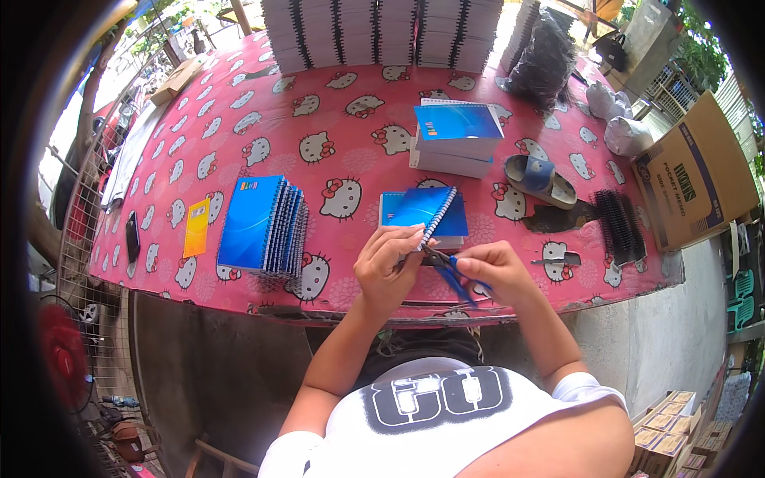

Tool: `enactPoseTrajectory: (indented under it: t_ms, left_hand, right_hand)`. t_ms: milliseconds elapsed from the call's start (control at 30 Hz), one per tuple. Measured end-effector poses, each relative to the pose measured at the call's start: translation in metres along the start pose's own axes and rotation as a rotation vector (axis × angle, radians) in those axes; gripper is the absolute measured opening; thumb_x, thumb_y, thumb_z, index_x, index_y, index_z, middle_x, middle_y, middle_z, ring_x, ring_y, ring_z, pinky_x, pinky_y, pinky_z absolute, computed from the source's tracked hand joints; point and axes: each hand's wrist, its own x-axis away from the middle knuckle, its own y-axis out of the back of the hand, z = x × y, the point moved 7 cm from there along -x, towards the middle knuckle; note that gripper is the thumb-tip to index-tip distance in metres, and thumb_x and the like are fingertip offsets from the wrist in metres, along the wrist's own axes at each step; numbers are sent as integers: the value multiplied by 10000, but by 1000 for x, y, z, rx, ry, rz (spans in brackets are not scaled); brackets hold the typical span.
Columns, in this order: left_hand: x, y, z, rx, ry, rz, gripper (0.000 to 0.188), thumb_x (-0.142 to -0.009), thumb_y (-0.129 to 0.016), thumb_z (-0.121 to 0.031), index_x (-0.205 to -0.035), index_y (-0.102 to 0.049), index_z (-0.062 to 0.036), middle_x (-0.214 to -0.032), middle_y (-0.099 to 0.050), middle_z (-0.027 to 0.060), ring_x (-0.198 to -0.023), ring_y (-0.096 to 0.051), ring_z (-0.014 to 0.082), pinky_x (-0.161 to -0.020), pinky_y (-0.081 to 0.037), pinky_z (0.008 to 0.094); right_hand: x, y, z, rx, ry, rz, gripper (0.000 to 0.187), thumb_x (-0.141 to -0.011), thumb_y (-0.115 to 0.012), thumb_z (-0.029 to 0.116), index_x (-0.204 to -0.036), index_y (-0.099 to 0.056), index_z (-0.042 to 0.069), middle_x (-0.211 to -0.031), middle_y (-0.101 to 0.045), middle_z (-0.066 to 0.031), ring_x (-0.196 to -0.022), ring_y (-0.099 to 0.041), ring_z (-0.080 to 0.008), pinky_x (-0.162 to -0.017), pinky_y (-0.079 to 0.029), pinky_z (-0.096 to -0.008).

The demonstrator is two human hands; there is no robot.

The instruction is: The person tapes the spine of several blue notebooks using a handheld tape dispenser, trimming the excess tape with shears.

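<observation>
My left hand (386,268) grips a blue-covered spiral notebook (424,205), tilted with its coil edge toward the right. In my right hand (497,273) is a pair of blue-handled pliers (451,280). Their dark jaws meet the near end of the notebook's coil, close to my left fingertips, which partly hide the spot. Beneath the held notebook lie more blue-covered notebooks (391,209) on the table. Left of my hands stands a stack of spiral-bound blue notebooks (252,221), coils facing right. Farther back sits a pile of blue-covered pages (457,123).
Along the far edge of the pink patterned table (358,103) rise tall stacks of bound pages (360,33). To the right are a slipper (535,175), black coils (615,227), a blade (560,260) and a cardboard box (701,179). A yellow booklet (196,228) and a phone (132,236) lie left.
</observation>
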Motion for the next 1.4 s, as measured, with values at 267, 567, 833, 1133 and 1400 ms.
enactPoseTrajectory:
  t_ms: [267,567,833,1133,1400]
  left_hand:
    - [-29,129,-13,20,153,-720,225,-868,-702,-31,-799,-491,-73,-890,-662,98,-773,-626,134,-626,-505,254]
    - [33,239,64,-196,370,-949,77,-915,-643,-59,-912,-587,-6,-956,-683,113,-852,-621,113,-776,-499,229]
    - [19,245,57,-208,355,-776,264,-923,-566,9,-1184,-561,45,-1125,-660,142,-999,-633,163,-861,-512,296]
    - [-4,167,-44,207,83,-498,242,-974,-478,-33,-1179,-558,68,-1037,-658,183,-941,-647,231,-879,-510,369]
    - [3,101,9,398,576,-259,211,-981,-508,-53,-1154,-596,30,-981,-676,150,-896,-655,181,-852,-514,306]
  right_hand:
    - [21,73,14,604,228,-550,380,-837,-746,221,-1147,-643,26,-1013,-678,-88,-887,-652,-173,-768,-522,-296]
    - [3,31,46,1350,446,-579,391,-758,-771,210,-1088,-660,33,-1217,-569,-182,-1144,-535,-358,-969,-435,-441]
    - [-106,-86,25,1651,511,76,318,-748,-740,146,-1061,-700,110,-1150,-599,-153,-1062,-585,-337,-850,-492,-455]
    - [-121,-74,27,1523,401,325,247,-764,-708,101,-1010,-688,79,-986,-622,-138,-898,-622,-329,-767,-510,-433]
    - [-122,-76,30,1506,410,342,213,-775,-666,47,-988,-662,53,-943,-629,-144,-854,-637,-331,-744,-494,-450]
